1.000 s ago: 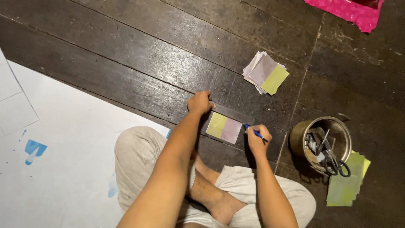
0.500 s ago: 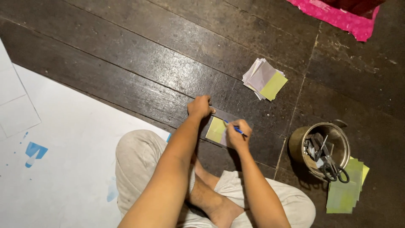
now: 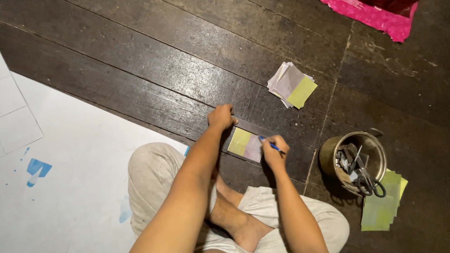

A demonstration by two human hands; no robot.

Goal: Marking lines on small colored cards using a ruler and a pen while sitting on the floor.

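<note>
A small yellow-green and lilac paper card [image 3: 246, 144] lies on the dark wooden floor [image 3: 140, 61] between the two hands, just in front of the person's crossed legs. The left hand [image 3: 221, 116] is clenched, pressing down on the end of a dark ruler [image 3: 262, 130] that runs along the card's far edge; the right hand [image 3: 274, 151] grips a blue pen [image 3: 271, 146] whose tip rests at the card's right side. There is one card under the hands, one loose stack of similar cards [image 3: 291, 85] farther away, and one pile of green sheets [image 3: 380, 206] beside a single metal pot [image 3: 352, 159]. The pot holds scissors [image 3: 366, 178] and other items too jumbled to count. A pink cloth [image 3: 375, 16] is cut off at the top edge, and white sheets [image 3: 61, 187] with blue stains run out of view at the left.
</note>
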